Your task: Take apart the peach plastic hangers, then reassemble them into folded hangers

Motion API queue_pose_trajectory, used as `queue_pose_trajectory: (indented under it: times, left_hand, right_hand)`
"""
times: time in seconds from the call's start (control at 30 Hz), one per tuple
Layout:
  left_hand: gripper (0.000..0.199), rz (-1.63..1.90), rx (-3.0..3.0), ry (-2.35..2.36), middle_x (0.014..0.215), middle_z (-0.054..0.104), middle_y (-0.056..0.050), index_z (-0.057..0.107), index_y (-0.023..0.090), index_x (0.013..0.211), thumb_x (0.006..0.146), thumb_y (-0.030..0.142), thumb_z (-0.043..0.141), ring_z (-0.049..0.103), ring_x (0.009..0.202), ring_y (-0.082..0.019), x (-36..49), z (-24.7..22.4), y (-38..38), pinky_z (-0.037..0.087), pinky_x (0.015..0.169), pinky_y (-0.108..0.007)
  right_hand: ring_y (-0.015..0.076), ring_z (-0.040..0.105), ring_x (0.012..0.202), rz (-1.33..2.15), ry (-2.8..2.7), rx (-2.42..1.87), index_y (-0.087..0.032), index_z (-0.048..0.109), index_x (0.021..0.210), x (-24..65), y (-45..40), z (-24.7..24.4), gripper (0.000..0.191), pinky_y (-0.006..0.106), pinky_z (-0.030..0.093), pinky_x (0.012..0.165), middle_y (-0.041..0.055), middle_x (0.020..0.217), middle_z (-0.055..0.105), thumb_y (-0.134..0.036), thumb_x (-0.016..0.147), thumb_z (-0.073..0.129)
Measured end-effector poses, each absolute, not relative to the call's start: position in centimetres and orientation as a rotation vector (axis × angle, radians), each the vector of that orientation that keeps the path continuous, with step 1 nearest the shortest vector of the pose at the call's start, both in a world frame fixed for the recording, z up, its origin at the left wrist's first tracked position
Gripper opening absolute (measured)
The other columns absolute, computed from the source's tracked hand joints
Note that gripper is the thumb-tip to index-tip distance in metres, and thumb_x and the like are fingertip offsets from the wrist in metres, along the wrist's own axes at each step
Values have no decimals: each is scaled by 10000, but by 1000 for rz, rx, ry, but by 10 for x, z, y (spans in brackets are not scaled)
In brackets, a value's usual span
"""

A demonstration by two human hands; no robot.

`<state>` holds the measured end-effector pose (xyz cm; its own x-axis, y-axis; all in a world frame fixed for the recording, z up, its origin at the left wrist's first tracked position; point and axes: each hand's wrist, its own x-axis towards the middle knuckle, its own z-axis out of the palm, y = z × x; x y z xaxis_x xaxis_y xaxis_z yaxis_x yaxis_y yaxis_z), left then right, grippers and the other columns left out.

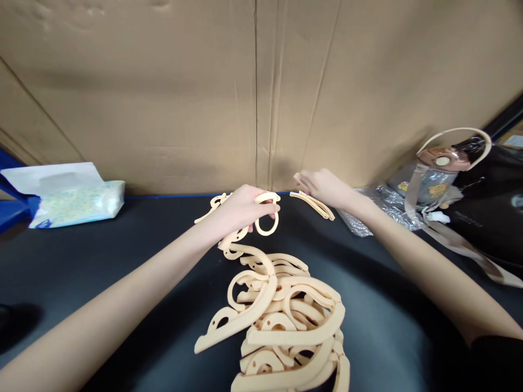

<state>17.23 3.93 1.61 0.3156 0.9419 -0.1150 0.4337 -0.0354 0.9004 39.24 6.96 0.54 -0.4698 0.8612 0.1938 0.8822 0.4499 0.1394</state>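
My left hand (244,204) is closed around a cream plastic hook piece (266,233), a rounded loop like part of a folding hanger, held upright above the table. To its right, my right hand (327,188) has its fingers pinched together. Whatever they may grip is too small or hidden to make out. Just under that hand lie slim cream hanger arms (317,207) side by side. Nearer me spreads a heap of curved cream folding-hanger pieces (302,332), with rings and notched ends. More such pieces (214,203) lie partly behind my left hand and forearm.
A cardboard wall (196,109) rises behind the black table (163,343). At left stands a soft pack of tissues (81,204). On the right are crinkled clear plastic bags (368,212) and a handled bottle (437,171) with a strap (461,250) trailing over the table.
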Motion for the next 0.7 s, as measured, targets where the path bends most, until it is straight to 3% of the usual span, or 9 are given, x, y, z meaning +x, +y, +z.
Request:
queue_pose_trajectory:
  times: [0.07, 0.17, 0.33, 0.5, 0.63, 0.7]
  left_hand:
    - [169, 721, 1635, 1264, 486, 532, 28, 671, 163, 568, 726, 208, 714, 402, 385, -61, 172, 18, 39, 251, 368, -188]
    - [364, 786, 1596, 1218, 480, 440, 34, 543, 159, 466, 787, 267, 678, 307, 416, -36, 170, 18, 43, 211, 395, -173]
    - [530, 802, 1507, 1076, 459, 238, 62, 288, 198, 446, 851, 332, 603, 158, 414, -35, 168, 13, 49, 116, 390, -179]
    - [428, 924, 1472, 961, 500, 329, 59, 382, 185, 528, 826, 328, 655, 192, 412, -21, 167, 18, 45, 117, 382, -173]
    - [174, 1078, 1444, 885, 604, 486, 59, 538, 202, 798, 754, 244, 702, 234, 420, -25, 166, 24, 42, 118, 374, -178]
    - [274, 1169, 1409, 817, 642, 521, 67, 544, 217, 946, 724, 211, 705, 233, 411, -27, 166, 25, 41, 118, 372, -188]
  right_hand:
    - [196, 668, 725, -355, -2478, -1696, -112, 630, 1064, 408, 82, 2, 360, 272, 379, 636, 114, 861, 727, -199, 1042, 281]
    - [233, 688, 812, -358, -2394, -1821, -99, 654, 1054, 424, 90, -8, 351, 289, 398, 651, 168, 974, 734, -207, 1023, 322]
    - [252, 683, 953, -289, -2405, -1863, -126, 699, 1064, 428, 93, -26, 332, 295, 433, 722, 166, 1099, 721, -251, 1010, 396]
    - [282, 688, 957, -180, -2334, -1932, -134, 743, 986, 426, 100, -41, 309, 308, 444, 738, 168, 1028, 742, -295, 981, 479]
    - [289, 686, 972, -54, -2224, -1912, -141, 751, 1015, 423, 99, -38, 318, 330, 454, 785, 160, 1012, 752, -285, 978, 469]
    - [300, 677, 998, 23, -2174, -1858, -127, 737, 1066, 416, 93, -29, 335, 358, 459, 822, 169, 1035, 747, -293, 983, 459]
